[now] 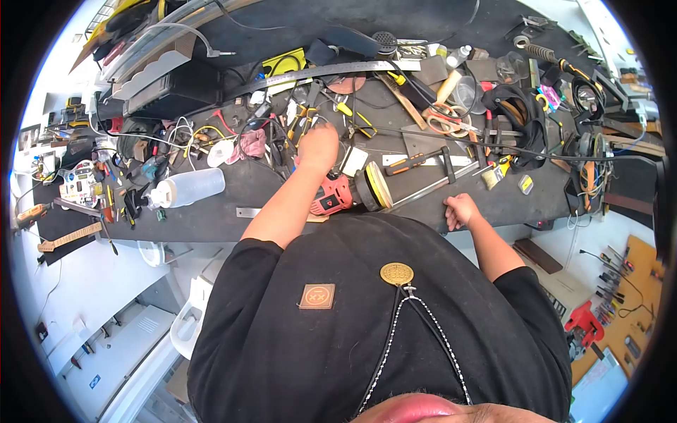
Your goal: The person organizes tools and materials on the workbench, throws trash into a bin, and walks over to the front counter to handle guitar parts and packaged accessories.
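My left hand (319, 146) reaches over the middle of the cluttered bench, its back toward me. Its fingers are mostly hidden, close to several yellow-and-black hand tools (302, 121). Just below that wrist lies a red power tool (333, 196) with a round yellow-edged pad (379, 186). Near the bench's front edge, my right hand (462, 211) is loosely curled, with nothing visible in it. A bar clamp (417, 162) with an orange-and-black handle lies up and to the left of it. A paintbrush (496, 173) is to its upper right.
A translucent bottle (189, 189) lies on its side at left, near a pink cloth (252, 143). A long metal ruler (321, 72) crosses the back. Scissors (448, 124) and black cables lie right of centre. A white chair (190, 317) stands below the bench.
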`<state>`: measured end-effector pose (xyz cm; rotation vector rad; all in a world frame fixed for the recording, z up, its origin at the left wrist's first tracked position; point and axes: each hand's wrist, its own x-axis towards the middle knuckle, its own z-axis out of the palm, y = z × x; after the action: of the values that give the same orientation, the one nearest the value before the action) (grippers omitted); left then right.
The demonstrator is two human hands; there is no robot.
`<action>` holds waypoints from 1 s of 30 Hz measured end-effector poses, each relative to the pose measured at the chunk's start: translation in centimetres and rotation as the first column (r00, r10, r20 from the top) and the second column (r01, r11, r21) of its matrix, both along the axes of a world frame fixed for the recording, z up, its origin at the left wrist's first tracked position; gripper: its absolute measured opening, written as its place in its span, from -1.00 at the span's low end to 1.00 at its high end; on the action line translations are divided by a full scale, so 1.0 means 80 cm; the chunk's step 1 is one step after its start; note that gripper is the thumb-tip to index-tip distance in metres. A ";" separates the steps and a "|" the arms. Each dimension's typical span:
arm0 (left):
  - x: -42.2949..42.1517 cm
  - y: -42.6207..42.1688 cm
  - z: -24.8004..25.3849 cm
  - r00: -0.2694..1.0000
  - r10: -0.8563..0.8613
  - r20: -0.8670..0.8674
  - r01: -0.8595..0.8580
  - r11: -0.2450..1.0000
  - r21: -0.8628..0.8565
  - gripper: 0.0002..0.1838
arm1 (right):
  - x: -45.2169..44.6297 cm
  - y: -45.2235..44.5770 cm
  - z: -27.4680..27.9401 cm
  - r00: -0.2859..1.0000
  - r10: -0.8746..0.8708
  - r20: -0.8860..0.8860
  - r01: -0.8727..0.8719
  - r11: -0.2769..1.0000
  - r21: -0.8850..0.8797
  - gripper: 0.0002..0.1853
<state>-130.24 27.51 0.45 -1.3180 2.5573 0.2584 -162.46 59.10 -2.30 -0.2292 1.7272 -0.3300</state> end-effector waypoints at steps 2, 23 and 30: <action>0.001 0.001 -0.003 1.000 -0.018 0.012 0.018 1.000 -0.023 -0.75 | 0.000 0.001 0.001 1.000 0.003 -0.001 -0.003 1.000 -0.002 -0.55; 0.083 -0.078 0.008 0.510 0.610 -0.606 -0.405 0.792 0.456 -0.68 | -0.002 0.002 0.001 1.000 0.013 0.011 -0.013 1.000 -0.017 -0.57; 0.079 -0.068 0.078 0.084 0.880 -0.467 -0.159 0.475 0.865 -0.58 | -0.001 0.002 0.003 1.000 0.005 0.015 -0.005 1.000 -0.005 -0.58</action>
<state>-123.89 22.10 6.68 -2.1550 1.7141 2.5064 -162.58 59.26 -2.03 -0.2342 1.7114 -0.3314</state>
